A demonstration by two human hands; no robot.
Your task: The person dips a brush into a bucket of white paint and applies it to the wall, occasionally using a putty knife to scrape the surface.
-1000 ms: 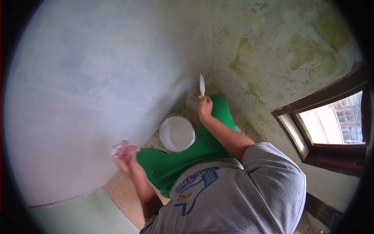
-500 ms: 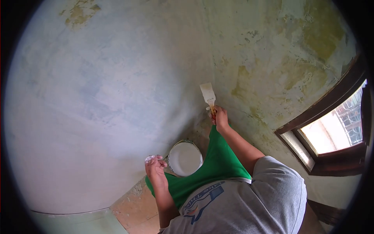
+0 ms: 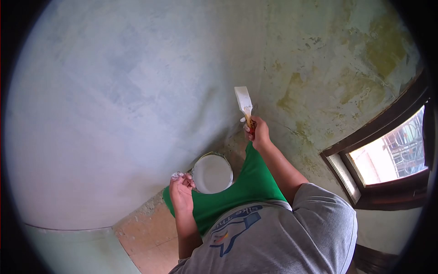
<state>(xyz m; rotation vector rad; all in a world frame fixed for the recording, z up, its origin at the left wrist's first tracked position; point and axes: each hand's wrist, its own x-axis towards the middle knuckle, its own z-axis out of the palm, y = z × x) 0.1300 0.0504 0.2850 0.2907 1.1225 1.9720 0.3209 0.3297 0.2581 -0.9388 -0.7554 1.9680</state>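
My right hand (image 3: 258, 133) grips the wooden handle of a flat paintbrush (image 3: 243, 98), its white-coated end pointing up and away from me near the wall corner. White smears show on the fingertips of that hand. My left hand (image 3: 181, 192) is raised with its fingers loosely bent and apart, their tips covered in white. No tool shows in it. Just to its right stands a round bucket (image 3: 212, 173) with a smooth white surface inside its rim. Green cloth (image 3: 260, 180) at my lap partly covers the bucket's near side.
A whitish wall (image 3: 114, 118) fills the left. The right wall (image 3: 310, 86) has greenish, flaking patches. A dark wooden window frame (image 3: 383, 194) juts in on the right. Brownish floor tiles (image 3: 146, 233) lie below, beside a pale green surface (image 3: 82, 251).
The whole view has shifted slightly. My right hand has raised the paintbrush a little, its face turned somewhat. My left hand stays bent beside the bucket.
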